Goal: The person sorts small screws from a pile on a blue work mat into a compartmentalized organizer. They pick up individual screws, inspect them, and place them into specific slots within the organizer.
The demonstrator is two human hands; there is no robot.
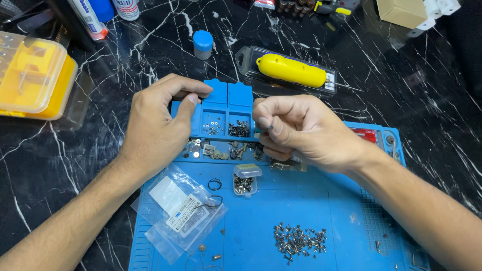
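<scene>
Two hands point(211, 125) over blue work mat point(311, 200), black marble tabletop point(427, 90), scattered screws point(298, 241)

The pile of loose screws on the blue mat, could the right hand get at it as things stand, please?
Probably yes. The pile of screws lies in the open on the blue mat, just below the right hand, with nothing between them; but its fingertips already pinch something tiny.

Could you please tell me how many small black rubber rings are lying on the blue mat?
2: one small black rubber ring beside the clear screw box, another just below, at the plastic bag's edge. Hands may hide others.
</scene>
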